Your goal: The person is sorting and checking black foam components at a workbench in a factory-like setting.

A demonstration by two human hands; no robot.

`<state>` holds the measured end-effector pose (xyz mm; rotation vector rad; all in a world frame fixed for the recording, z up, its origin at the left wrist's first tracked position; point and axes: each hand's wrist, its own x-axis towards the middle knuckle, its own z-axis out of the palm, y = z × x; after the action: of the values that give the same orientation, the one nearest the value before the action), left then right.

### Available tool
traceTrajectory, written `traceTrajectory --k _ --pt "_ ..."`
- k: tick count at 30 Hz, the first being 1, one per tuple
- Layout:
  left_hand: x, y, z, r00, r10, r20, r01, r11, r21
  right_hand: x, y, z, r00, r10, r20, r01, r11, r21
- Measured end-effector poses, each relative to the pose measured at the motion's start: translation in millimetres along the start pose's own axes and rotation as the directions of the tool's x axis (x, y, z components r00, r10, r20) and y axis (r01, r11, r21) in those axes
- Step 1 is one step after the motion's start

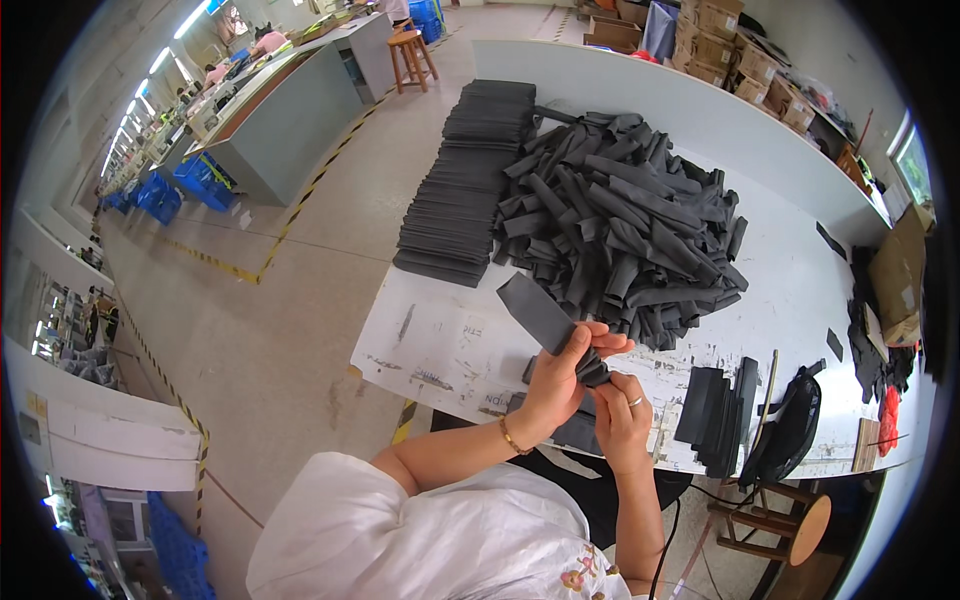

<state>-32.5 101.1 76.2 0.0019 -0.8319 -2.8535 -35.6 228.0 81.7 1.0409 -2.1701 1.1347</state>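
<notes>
A dark grey strip of folded fabric (538, 314) is held above the near part of the white table (385, 335). My left hand (560, 385) grips it with the thumb on top, and its upper end sticks out toward the far left. Close beside it, the bent fingers of my right hand (625, 415) pinch the bunched lower end. Beyond both hands rises a loose heap of curled grey fabric pieces (620, 215). A long neat row of flat grey pieces (455, 190) lies along the heap's left side. More grey pieces (578, 432) lie partly hidden under my wrists.
To the right lie several flat dark strips (712, 415), a thin stick (766, 395) and a black pouch-like item (790, 430). A raised grey panel (640, 85) borders the table's far side. Wooden stools (810, 530) stand at the near right and far left (408, 55).
</notes>
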Motion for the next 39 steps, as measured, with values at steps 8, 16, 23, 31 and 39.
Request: traceTrajectory --k 8,16,23,31,39 --pt "-3 -4 0 1.0 -0.008 -0.007 0.008 1.0 0.008 2 -1 1 1.0 0.008 0.02 -0.008 1.0 -0.002" --pt "7 -1 0 0.997 -0.072 0.0 0.072 0.997 0.001 -6 -5 26 0.858 0.501 -0.109 -0.427 0.815 0.391" --pt "27 26 -10 0.996 0.086 0.037 -0.084 0.995 -0.048 -19 3 -6 0.555 0.832 -0.006 -0.55 0.373 0.747" --pt "14 7 -17 0.988 -0.115 0.101 0.126 0.985 -0.115 -9 -4 15 0.518 0.849 0.107 -0.512 0.208 0.833" --pt "-28 38 -68 0.936 -0.127 -0.329 0.254 0.889 0.38 -55 5 -19 0.601 0.796 0.075 -0.76 0.539 0.363"
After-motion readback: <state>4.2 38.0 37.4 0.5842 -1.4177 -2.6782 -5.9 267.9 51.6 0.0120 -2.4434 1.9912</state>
